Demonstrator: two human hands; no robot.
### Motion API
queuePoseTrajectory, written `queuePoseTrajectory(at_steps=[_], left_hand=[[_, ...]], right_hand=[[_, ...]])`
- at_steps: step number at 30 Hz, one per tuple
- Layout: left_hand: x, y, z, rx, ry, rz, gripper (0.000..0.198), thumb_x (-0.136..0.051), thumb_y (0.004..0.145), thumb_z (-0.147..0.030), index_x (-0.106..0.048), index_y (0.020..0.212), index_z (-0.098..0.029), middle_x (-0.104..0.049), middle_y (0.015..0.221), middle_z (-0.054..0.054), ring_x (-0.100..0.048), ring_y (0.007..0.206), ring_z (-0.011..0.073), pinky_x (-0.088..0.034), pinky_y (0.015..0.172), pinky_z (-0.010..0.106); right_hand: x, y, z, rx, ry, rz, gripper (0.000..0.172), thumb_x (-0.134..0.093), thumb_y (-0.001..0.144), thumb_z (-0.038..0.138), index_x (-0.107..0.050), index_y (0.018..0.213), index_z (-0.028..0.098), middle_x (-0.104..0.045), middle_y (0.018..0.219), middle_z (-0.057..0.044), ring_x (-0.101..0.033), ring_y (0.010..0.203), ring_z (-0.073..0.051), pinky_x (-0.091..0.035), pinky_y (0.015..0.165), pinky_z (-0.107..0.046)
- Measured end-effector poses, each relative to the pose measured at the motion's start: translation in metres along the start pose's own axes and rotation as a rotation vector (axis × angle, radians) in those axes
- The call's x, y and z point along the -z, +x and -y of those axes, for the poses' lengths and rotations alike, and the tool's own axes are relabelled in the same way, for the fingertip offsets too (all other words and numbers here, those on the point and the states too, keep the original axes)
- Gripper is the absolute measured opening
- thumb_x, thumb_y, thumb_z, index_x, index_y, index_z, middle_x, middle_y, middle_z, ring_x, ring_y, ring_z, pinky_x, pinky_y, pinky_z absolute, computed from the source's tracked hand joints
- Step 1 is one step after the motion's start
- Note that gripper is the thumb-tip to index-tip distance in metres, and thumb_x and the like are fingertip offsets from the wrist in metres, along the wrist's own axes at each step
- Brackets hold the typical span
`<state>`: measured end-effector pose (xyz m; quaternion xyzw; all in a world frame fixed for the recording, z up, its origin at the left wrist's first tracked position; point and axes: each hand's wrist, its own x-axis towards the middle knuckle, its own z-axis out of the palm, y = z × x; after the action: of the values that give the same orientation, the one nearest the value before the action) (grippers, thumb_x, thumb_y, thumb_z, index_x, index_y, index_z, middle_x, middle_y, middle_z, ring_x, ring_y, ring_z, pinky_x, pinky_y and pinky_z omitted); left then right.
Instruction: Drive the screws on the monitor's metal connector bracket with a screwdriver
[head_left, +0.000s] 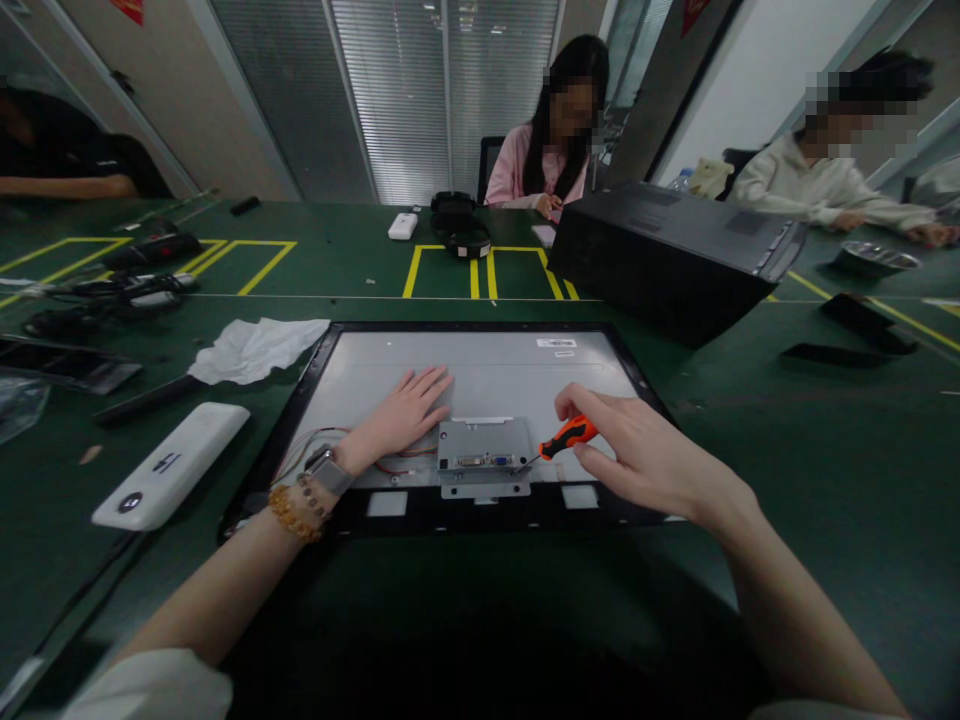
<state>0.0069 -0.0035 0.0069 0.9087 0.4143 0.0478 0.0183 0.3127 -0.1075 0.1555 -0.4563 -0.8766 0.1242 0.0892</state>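
A flat monitor panel (495,370) with a black frame lies back side up on the table in front of me. My left hand (401,415) rests flat on its grey metal back, fingers spread. Beside that hand, a metal bracket box (484,440) with video ports along its front edge sits at the panel's lower middle. Thin coloured wires run to it from under my left wrist. My right hand (630,450) grips an orange and black screwdriver (568,437), its shaft slanting down to the right end of the port row. Whether the tip sits in a screw is too small to tell.
A white power bank (172,465), a crumpled white cloth (255,350) and tangled black cables (112,295) lie to the left. Behind the panel on the right stands a large black casing (667,255). A metal bowl (874,258) is farther right. Several people sit around the table.
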Motion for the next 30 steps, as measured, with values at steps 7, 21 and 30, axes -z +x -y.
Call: queuePoseTrajectory(at_steps=[7, 21, 30], left_hand=[[0.0008, -0.0002, -0.0009, -0.003, -0.011, -0.007, 0.057, -0.024, 0.104, -0.048, -0.031, 0.151, -0.016, -0.025, 0.158, 0.011, -0.021, 0.146, 0.0264, -0.017, 0.118, 0.047], [-0.0002, 0.0, -0.0004, -0.001, -0.006, -0.007, 0.057, -0.025, 0.104, -0.048, -0.031, 0.15, -0.016, -0.025, 0.158, 0.011, -0.021, 0.146, 0.0261, -0.017, 0.118, 0.047], [-0.0017, -0.0003, 0.0008, -0.008, -0.022, -0.019, 0.056, -0.024, 0.104, -0.047, -0.029, 0.151, -0.018, -0.025, 0.158, 0.011, -0.021, 0.146, 0.0262, -0.017, 0.117, 0.047]], right_hand=[[-0.0015, -0.0009, 0.0006, 0.01, 0.053, -0.001, 0.01, -0.045, 0.088, 0.022, -0.045, 0.099, 0.02, -0.064, 0.085, -0.005, -0.061, 0.073, -0.021, -0.042, 0.068, -0.032], [-0.0007, 0.0024, 0.0014, 0.027, 0.055, -0.018, 0.016, -0.041, 0.095, 0.029, -0.054, 0.094, 0.018, -0.064, 0.08, -0.005, -0.059, 0.069, -0.019, -0.042, 0.068, -0.032], [-0.0045, 0.0036, 0.0029, 0.038, 0.076, -0.045, 0.011, -0.045, 0.094, 0.025, -0.055, 0.096, 0.02, -0.067, 0.083, -0.004, -0.063, 0.072, -0.019, -0.044, 0.068, -0.032]])
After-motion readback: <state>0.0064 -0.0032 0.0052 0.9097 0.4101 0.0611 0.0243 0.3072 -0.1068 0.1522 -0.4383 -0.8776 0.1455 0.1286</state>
